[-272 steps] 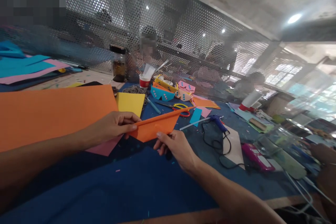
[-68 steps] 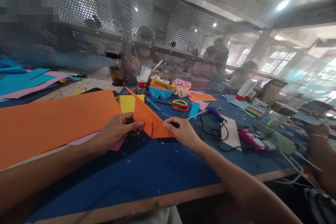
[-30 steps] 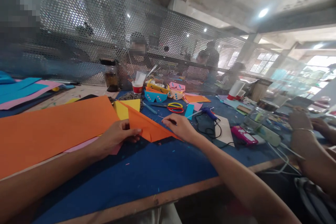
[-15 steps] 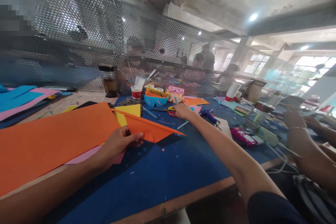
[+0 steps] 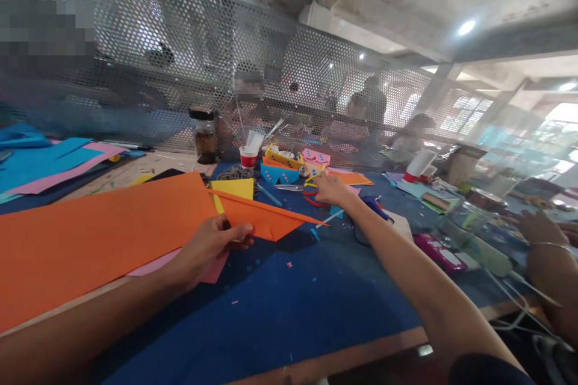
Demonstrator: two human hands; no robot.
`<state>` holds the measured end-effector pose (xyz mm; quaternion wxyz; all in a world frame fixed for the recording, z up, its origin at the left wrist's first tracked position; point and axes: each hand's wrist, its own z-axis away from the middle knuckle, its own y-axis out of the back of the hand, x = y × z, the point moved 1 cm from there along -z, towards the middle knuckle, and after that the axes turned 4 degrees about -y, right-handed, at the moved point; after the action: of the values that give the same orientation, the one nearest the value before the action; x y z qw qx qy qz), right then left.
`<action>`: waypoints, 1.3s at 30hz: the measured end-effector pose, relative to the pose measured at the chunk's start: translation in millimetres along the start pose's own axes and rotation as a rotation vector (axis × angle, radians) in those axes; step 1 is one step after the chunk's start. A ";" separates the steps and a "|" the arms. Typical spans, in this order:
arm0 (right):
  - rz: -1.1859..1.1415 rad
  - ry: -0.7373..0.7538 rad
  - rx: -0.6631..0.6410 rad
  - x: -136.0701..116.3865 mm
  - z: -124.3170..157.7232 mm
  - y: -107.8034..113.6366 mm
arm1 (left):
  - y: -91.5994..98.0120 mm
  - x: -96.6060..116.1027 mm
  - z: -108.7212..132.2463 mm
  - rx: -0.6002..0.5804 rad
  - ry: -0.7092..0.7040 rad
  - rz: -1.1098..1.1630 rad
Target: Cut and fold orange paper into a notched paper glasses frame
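My left hand [image 5: 214, 246] pinches a folded piece of orange paper [image 5: 266, 216] between thumb and fingers, its narrow point stretching to the right above the blue mat. My right hand [image 5: 332, 188] reaches far across the table, its fingers closed at the handles of a pair of scissors [image 5: 311, 198] with red and yellow grips. The scissor blades point left and lie close to a blue paper mask [image 5: 280, 175]. My fingers hide part of the handles. Beneath and left of my left hand lies a large orange sheet [image 5: 103, 222], with yellow paper [image 5: 235, 188] and pink paper [image 5: 214, 267] around it.
Behind the masks stand a red-and-white paper cup [image 5: 248, 158] and a dark-lidded jar [image 5: 203, 135], before a perforated metal screen [image 5: 293, 78]. Right of my forearm are a blue glue gun [image 5: 377, 207], a magenta device [image 5: 439, 251] and a clear jar [image 5: 469, 219]. Another person's hand [image 5: 539, 231] is at far right.
The view has turned slightly left, so everything sits further right. My right hand's fingers now cover the scissor handles more closely. My left hand keeps the orange paper.
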<state>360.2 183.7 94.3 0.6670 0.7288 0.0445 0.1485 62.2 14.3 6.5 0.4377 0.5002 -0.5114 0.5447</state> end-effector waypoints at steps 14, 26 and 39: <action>-0.981 0.089 0.034 -11.9 105.4 11.4 | 12.5 19.6 -6.6 0.162 0.018 0.196; -1.413 0.226 -0.766 -105.5 167.5 0.1 | 26.1 46.6 -5.4 0.306 -0.064 0.345; -1.319 0.162 -0.776 -115.9 158.7 0.5 | 28.6 49.6 -1.6 0.335 0.011 0.437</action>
<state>293.6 1.0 66.1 0.8200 0.2521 0.4633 -0.2223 28.0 11.5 52.3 0.2239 0.4404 -0.5076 0.7059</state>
